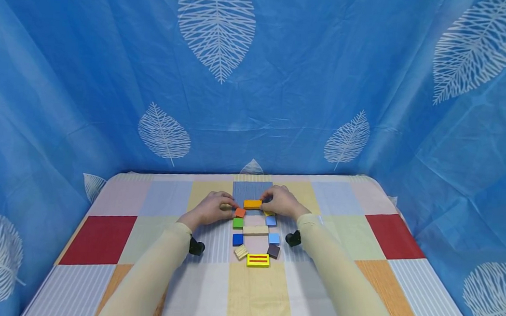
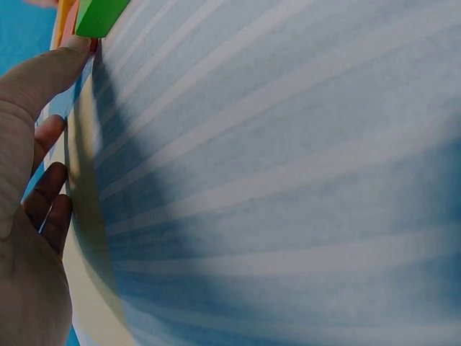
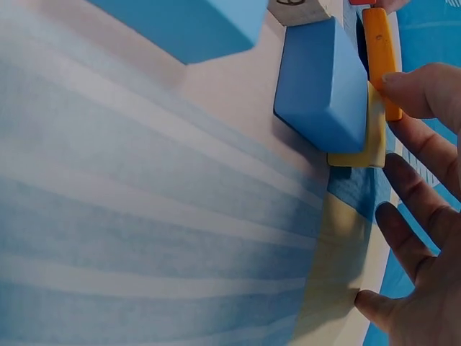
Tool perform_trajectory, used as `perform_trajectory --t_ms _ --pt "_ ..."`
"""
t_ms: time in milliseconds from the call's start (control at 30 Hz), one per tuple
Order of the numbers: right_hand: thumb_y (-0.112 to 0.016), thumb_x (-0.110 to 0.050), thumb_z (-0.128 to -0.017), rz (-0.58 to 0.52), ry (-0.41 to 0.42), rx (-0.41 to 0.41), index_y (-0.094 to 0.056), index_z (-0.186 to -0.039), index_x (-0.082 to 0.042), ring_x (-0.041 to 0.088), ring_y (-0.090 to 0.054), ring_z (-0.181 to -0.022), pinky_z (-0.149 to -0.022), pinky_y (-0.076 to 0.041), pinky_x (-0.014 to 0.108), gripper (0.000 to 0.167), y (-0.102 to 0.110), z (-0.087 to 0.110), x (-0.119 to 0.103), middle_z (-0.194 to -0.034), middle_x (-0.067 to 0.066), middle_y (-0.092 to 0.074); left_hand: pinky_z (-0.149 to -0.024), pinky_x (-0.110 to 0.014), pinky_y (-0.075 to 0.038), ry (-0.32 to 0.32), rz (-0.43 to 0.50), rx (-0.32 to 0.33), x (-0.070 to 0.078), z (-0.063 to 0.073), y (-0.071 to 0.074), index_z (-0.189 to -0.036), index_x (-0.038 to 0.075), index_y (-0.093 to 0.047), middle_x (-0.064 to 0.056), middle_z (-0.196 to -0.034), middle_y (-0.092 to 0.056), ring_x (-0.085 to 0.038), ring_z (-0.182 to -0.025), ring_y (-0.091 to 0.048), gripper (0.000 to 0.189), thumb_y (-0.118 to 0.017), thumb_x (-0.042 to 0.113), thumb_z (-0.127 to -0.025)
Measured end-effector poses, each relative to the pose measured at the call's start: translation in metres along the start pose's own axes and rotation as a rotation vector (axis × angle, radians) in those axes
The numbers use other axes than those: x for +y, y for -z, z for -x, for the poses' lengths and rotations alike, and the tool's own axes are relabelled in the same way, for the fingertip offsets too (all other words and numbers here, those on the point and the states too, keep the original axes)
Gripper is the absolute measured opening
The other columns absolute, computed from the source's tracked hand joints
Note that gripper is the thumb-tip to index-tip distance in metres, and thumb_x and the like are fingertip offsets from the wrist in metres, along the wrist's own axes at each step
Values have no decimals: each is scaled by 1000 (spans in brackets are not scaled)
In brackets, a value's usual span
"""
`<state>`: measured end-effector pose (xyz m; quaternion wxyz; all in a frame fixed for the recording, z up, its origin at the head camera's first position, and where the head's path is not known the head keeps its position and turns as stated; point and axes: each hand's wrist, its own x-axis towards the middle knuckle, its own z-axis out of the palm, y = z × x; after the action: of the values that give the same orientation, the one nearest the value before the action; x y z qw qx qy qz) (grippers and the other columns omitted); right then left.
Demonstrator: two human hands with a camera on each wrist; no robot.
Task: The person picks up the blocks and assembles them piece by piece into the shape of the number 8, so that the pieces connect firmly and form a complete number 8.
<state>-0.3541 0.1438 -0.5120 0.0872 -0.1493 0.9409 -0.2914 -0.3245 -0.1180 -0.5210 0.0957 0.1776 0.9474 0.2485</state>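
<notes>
Several small blocks are laid in a ring on the table. At its far end, my right hand (image 1: pixel 282 202) pinches one end of an orange block (image 1: pixel 252 204) between thumb and index finger; the other fingers are spread in the right wrist view. Under that hand is a yellow block (image 3: pixel 374 133), beside a blue block (image 3: pixel 320 83). My left hand (image 1: pixel 209 209) has thumb and index finger at a red-orange block (image 1: pixel 240 213), pinching its outer side. A green block (image 2: pixel 101 16) lies just nearer than it. The left hand's other fingers hang loosely bent.
A pale wooden bar (image 1: pixel 256 230) crosses the ring. Nearer lie a dark blue block (image 1: pixel 238 239), a light blue block (image 1: pixel 273 238), a ridged beige block (image 1: pixel 241 252), a dark block (image 1: pixel 273 251) and a yellow block with red stripes (image 1: pixel 258 260). Blue curtain (image 1: pixel 282 106) encloses the patchwork-covered table (image 1: pixel 140 296).
</notes>
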Motion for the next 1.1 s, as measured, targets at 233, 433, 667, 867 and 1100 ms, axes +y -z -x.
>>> perform_trajectory --t_ms 233,433,667,867,1100 --pt "-80 -29 -87 18 15 6 -76 -104 -20 24 -49 -106 -94 -44 44 19 -1 0 0 -105 -3 -65 -113 -54 -34 -1 0 -2 0 0 1 -122 26 -76 -5 -145 -53 -34 -137 -38 28 -74 35 -95" --pt "-81 -36 -87 43 18 23 -77 -104 -22 24 -49 -105 -94 -41 44 21 -5 -3 -2 -104 -5 -66 -113 -54 -33 -5 -8 -4 -1 0 0 -123 26 -76 -6 -146 -53 -35 -137 -38 29 -74 35 -95" --pt "-81 -37 -88 58 18 6 -78 -102 -24 25 -48 -105 -94 -40 45 19 -5 -5 -3 -103 -6 -66 -113 -54 -33 -12 -12 -5 -1 0 1 -123 26 -76 -6 -146 -53 -35 -137 -38 29 -74 35 -96" --pt "-81 -35 -89 34 20 -11 -77 -101 -24 26 -47 -107 -96 -40 46 17 -2 -5 -2 -104 -6 -66 -113 -54 -32 -2 4 -10 -2 -2 0 -123 26 -76 -5 -146 -53 -34 -138 -37 29 -74 36 -96" --pt "-81 -33 -89 24 1 -30 -76 -99 -25 26 -46 -108 -97 -39 47 14 -1 -6 -3 -104 -6 -65 -114 -53 -32 13 6 -5 -1 -1 1 -122 26 -76 -4 -146 -53 -33 -137 -37 29 -74 36 -95"
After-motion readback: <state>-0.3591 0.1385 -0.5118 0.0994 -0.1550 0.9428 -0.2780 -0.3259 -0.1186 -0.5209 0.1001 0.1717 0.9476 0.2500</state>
